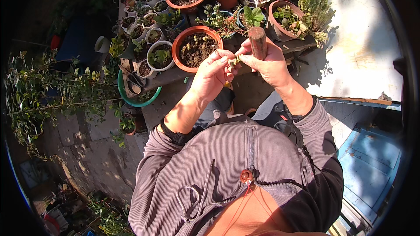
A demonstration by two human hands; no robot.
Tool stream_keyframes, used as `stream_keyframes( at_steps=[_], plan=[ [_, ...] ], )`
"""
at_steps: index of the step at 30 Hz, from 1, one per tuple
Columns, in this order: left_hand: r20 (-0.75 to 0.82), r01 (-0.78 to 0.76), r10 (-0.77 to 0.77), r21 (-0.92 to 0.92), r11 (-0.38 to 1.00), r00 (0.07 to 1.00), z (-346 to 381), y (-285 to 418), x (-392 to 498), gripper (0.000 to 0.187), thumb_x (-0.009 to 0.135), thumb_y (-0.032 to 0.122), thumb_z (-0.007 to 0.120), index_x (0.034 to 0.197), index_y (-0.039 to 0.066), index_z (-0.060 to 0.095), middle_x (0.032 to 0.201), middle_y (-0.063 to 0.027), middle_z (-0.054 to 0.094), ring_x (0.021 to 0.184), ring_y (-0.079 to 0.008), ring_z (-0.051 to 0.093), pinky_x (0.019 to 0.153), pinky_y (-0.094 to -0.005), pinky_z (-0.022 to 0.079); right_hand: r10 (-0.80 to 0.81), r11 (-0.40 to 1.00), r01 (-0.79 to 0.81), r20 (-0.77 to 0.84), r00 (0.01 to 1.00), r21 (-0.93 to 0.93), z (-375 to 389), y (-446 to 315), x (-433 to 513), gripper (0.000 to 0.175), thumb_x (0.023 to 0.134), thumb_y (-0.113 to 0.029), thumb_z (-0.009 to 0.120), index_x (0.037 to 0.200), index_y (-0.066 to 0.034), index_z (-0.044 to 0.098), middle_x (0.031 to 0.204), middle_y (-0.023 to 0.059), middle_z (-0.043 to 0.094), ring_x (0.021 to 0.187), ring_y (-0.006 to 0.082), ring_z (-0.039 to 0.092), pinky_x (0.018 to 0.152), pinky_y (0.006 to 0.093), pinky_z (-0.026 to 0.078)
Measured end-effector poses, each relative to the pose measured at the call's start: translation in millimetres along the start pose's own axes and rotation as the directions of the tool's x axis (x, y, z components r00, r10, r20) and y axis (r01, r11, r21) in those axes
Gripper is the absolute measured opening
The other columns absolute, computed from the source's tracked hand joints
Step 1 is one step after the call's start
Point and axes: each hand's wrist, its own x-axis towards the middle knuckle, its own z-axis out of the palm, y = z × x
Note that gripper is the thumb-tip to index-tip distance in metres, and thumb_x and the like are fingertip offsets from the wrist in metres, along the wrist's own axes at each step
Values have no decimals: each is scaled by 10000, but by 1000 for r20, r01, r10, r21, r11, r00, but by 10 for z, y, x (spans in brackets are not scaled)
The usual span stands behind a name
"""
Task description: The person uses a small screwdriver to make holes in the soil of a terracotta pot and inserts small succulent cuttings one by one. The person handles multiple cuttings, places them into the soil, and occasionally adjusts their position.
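Observation:
Between the fingertips of both hands is a small succulent cutting (235, 61). My left hand (210, 73) pinches it from the left. From the other side, the thumb and fingers of my right hand (274, 64) meet it. A worn, round wooden handle (258, 43) stands up out of my right hand, held in the crook of the thumb; the tool's other end is hidden. Just left of the hands and beyond them sits an orange-brown plastic pot (175, 50) of dark soil (197, 54), with several small pale succulent cuttings upright in it.
Many potted succulents crowd a wooden table (175, 77), including a white round pot (151, 60) and a terracotta-coloured pot (277, 28). Scissors (134, 80) lie near a green basin (144, 104). A pale slab (357, 52) is at right, trailing vines (65, 88) at left.

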Motion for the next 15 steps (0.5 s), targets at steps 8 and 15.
stream_keyframes(
  at_steps=[8,15],
  plan=[
    [-7,-226,247,376,898,969,60,-53,-8,159,840,16,644,978,43,569,871,-9,614,765,-78,579,677,-198,449,9,999,-7,-46,999,39,-4,56,-33,285,800,-62,700,1039,-38,546,863,48,648,701,77,601,520,182,443],
    [-24,-219,239,320,922,971,60,-84,5,140,846,11,630,972,41,575,867,-18,621,761,-88,590,676,-202,453,3,998,1,-57,998,58,-3,46,-47,299,803,-71,696,1053,-24,539,835,12,636,663,46,559,512,173,420]
  ],
)
